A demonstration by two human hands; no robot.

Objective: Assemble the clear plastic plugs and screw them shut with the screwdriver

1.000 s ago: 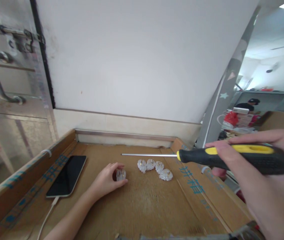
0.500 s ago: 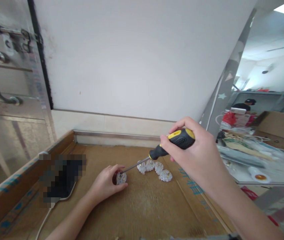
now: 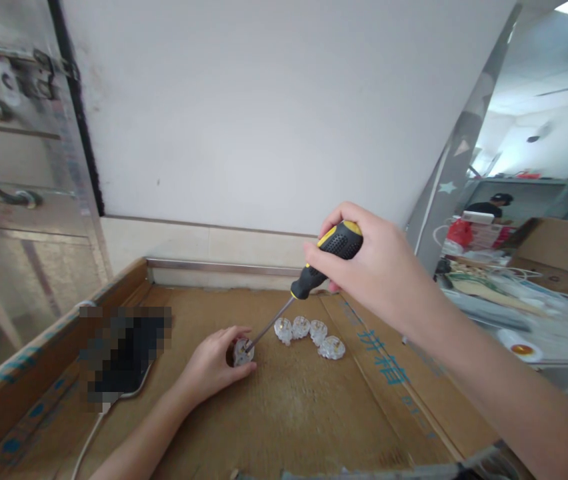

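Observation:
My left hand (image 3: 217, 360) rests on the cardboard and grips a small round clear plastic piece (image 3: 243, 357) between thumb and fingers. In my right hand (image 3: 369, 257) is a screwdriver (image 3: 337, 250) with a black and yellow handle, wrapped by the fingers. The screwdriver slants down to the left, and its tip meets the top of the held piece. Whether a screw sits under the tip is too small to tell. Several similar clear plastic pieces (image 3: 301, 327) with brass-coloured bits lie in a row to the right of the held one.
A pixelated dark phone-like object (image 3: 129, 360) with a white cable (image 3: 89, 440) lies on the left of the cardboard surface (image 3: 284, 420). A raised cardboard edge (image 3: 54, 340) runs along the left. At right is a cluttered table; a person (image 3: 489, 207) is behind it.
The screwdriver has become steeper, its handle swinging up and to the left with my right hand. Its tip has shifted slightly across the held piece. My left hand stays nearly still.

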